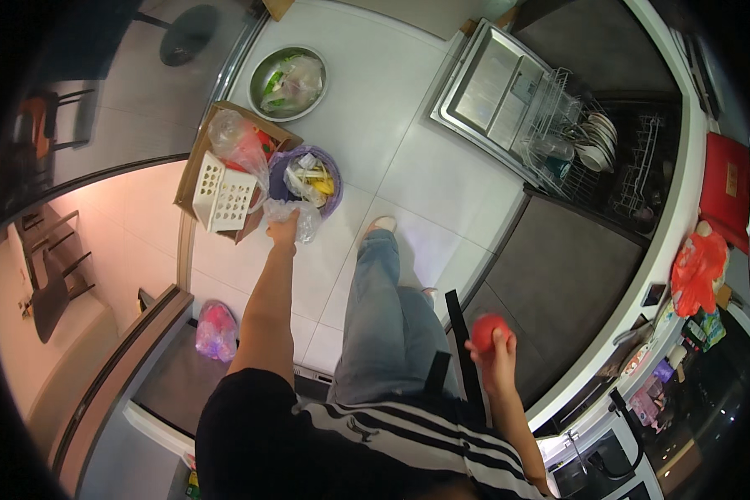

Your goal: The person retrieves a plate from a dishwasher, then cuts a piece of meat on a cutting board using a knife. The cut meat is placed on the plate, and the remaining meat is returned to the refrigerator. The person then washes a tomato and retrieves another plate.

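My left hand (282,230) reaches out low and grips a crumpled clear plastic bag (306,224). That bag lies against the near side of a round purple basket (337,203), beside a cardboard box (189,184). Inside the basket is another clear bag (299,178) with yellow and pale produce; the exact kind is unclear. A white perforated plastic basket (225,195) leans in the box, near a clear-and-red plastic bag (240,140). Close to my body, on the right, my right hand (503,362) holds a round red fruit (491,331), perhaps a tomato, with fingers wrapped around it.
Beyond the box, a steel bowl (253,81) holds bagged greens on the tiled floor. At right a dishwasher door (484,81) hangs down, its rack (562,156) pulled out with plates. A red plastic bag (700,269) sits on the counter; a pink bag (217,331) lies at left.
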`<state>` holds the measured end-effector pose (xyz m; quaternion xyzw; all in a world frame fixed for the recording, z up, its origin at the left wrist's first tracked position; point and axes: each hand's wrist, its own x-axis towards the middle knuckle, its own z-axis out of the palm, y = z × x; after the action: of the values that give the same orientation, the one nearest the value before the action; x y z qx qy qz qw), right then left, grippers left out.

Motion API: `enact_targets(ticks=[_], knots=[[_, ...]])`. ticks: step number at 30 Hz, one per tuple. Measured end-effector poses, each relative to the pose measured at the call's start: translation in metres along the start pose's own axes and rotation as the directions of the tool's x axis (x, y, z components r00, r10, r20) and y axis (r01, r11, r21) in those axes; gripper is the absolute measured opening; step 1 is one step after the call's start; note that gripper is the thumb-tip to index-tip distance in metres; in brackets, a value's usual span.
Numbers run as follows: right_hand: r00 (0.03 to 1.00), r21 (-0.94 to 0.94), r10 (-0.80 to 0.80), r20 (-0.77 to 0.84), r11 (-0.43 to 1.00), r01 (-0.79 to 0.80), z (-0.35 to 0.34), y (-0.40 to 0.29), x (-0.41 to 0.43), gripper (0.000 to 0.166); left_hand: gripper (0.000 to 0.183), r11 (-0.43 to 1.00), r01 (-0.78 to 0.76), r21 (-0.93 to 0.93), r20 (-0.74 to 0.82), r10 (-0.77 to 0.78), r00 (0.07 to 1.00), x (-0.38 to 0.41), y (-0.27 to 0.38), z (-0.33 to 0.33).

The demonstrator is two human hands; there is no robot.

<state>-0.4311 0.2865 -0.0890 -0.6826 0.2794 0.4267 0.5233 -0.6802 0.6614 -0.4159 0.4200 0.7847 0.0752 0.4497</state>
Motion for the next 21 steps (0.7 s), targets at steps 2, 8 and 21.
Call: enact_targets(ticks=[2, 8, 21], knots=[[0.994, -0.023, 0.104, -0.045, 0.994, -0.105, 0.010, 0.014, 0.004, 0.043, 0.113, 0.993, 0.043, 0.110, 0.005, -0.043, 0.999, 0.030, 0.002, 0.015], [0.983, -0.130, 0.181, -0.005, 0.975, -0.180, 0.026, 0.016, 0.024, 0.045, 0.138, 0.916, 0.350, 0.197, 0.133, -0.378, 0.916, 0.131, -0.029, 0.072], [0.949, 0.513, 0.277, 0.151, 0.799, -0.315, 0.040, -0.032, 0.029, 0.069, 0.074, 0.676, -0.302, 0.672, -0.046, 0.446, 0.894, 0.056, -0.015, 0.048]])
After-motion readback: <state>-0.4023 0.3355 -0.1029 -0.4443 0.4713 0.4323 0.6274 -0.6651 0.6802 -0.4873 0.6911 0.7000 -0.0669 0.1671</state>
